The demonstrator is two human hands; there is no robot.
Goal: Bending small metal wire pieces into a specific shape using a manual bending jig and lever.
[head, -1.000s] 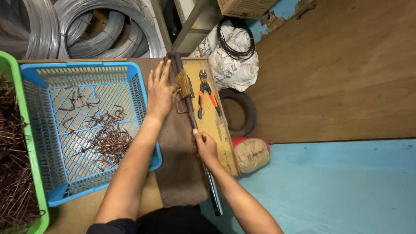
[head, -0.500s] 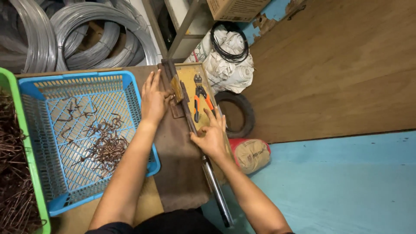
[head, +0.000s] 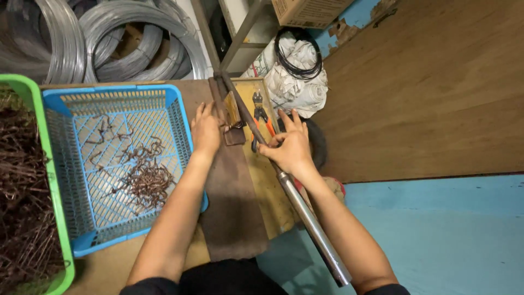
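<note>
My left hand (head: 206, 131) lies flat, fingers apart, on the brown metal plate (head: 232, 202), right beside the small bending jig (head: 233, 117) and a bent wire piece in it. My right hand (head: 289, 146) is closed around the long steel lever bar (head: 305, 216), gripping it high up near the jig, with its upper fingers spread. The bar runs from the jig down past my right forearm toward me.
A blue mesh basket (head: 180, 125) with several rusty bent wire hooks (head: 144, 177) stands left of the plate. A green basket (head: 52, 180) of straight rusty wire is at far left. Orange-handled pliers (head: 263, 117), wire coils (head: 131, 38) and a white sack (head: 297, 82) lie behind.
My right hand has slid up the lever bar from its lower part to near the jig, and the bar has swung. My left hand stays by the jig.
</note>
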